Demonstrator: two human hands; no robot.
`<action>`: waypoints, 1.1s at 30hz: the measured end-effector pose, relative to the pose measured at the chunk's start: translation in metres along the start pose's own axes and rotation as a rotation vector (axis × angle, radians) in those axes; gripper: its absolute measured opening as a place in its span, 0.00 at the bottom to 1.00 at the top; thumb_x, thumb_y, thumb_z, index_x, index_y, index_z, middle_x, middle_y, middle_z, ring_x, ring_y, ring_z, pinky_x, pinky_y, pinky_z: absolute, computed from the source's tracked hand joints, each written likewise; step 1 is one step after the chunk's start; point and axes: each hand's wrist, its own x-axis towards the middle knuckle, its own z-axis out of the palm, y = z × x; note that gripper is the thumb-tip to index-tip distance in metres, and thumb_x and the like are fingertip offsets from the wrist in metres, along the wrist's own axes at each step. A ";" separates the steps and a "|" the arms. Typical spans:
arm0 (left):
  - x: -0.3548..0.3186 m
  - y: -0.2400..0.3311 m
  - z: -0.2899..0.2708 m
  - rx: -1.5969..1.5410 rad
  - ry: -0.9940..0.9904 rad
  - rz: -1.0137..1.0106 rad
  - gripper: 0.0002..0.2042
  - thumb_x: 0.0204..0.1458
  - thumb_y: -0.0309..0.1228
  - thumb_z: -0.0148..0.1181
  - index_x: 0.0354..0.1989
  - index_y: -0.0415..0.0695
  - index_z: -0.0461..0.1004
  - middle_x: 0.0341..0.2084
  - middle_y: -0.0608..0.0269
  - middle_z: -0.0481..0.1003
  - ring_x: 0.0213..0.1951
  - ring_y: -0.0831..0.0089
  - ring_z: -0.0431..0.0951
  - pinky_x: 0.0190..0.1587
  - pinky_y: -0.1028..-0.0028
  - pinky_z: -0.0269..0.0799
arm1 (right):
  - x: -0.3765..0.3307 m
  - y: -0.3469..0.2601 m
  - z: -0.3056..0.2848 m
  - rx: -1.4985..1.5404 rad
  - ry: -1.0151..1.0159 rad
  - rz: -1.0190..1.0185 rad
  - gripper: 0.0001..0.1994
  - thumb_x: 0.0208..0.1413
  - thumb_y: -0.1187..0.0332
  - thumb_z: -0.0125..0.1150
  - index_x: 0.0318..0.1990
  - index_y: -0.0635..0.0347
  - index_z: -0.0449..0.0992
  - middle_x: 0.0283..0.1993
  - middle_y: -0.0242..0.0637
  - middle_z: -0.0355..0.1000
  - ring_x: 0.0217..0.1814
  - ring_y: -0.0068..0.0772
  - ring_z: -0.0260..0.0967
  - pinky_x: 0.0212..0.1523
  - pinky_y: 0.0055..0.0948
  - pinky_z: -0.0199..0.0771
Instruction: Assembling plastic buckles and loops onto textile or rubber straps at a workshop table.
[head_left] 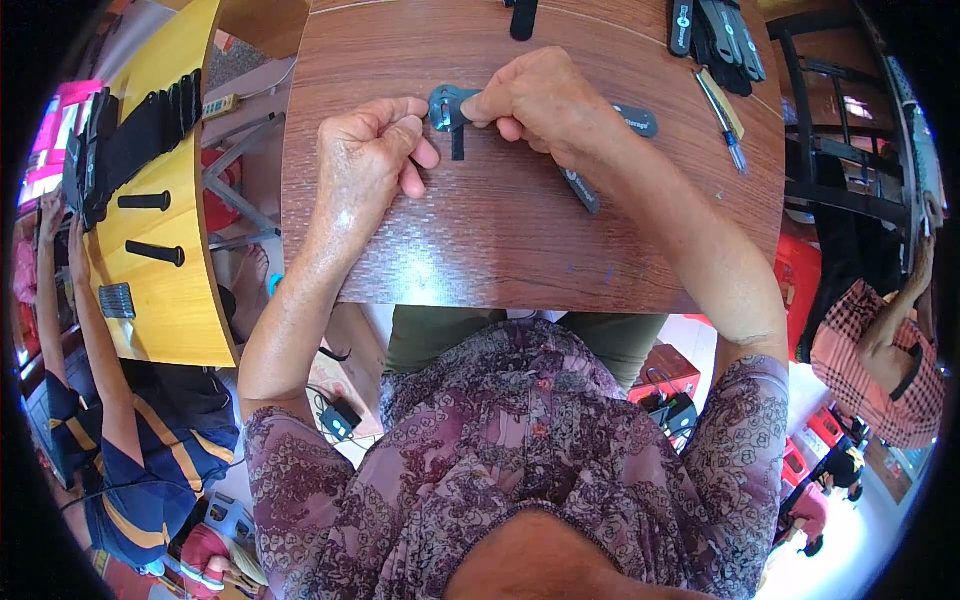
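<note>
A dark strap [441, 108] with a rounded, slotted head is held between my hands over the brown table, its narrow black tail [458, 143] hanging toward me. My left hand [372, 150] pinches the left edge of the head with thumb and forefinger, the other fingers curled. From the other side my right hand [540, 100] grips it, the thumb pressed on its face. Under and beside my right forearm lie two more dark straps, one rounded strap end [637, 121] to the right and another strap [580, 190] nearer me. My right fingers partly hide the held strap.
A pile of black straps [728, 45] sits at the table's [450, 240] far right, near a pen-like tool [733, 140]. Another black strap [523, 18] lies at the far edge. Left, a yellow table [180, 290] carries straps, with a co-worker's arms [100, 330] beside it.
</note>
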 end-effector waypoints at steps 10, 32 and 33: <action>0.001 -0.001 0.001 0.008 0.005 -0.012 0.10 0.54 0.24 0.48 0.39 0.31 0.73 0.17 0.61 0.74 0.11 0.83 0.67 0.11 0.85 0.56 | 0.002 0.004 0.002 -0.048 0.006 -0.008 0.08 0.41 0.71 0.64 0.17 0.62 0.73 0.10 0.30 0.62 0.09 0.16 0.51 0.08 0.18 0.41; 0.001 -0.006 -0.004 0.329 0.028 0.164 0.14 0.46 0.26 0.60 0.40 0.32 0.72 0.17 0.58 0.74 0.14 0.74 0.73 0.16 0.76 0.66 | 0.001 -0.006 0.003 0.003 0.029 0.077 0.08 0.38 0.75 0.64 0.15 0.62 0.70 0.11 0.31 0.60 0.09 0.17 0.49 0.08 0.21 0.39; 0.002 -0.004 -0.004 0.533 0.071 0.284 0.15 0.44 0.28 0.62 0.39 0.33 0.72 0.16 0.56 0.74 0.17 0.69 0.75 0.20 0.72 0.69 | 0.001 -0.007 0.003 0.004 0.029 0.078 0.08 0.38 0.75 0.64 0.15 0.62 0.70 0.11 0.31 0.60 0.09 0.17 0.49 0.08 0.21 0.39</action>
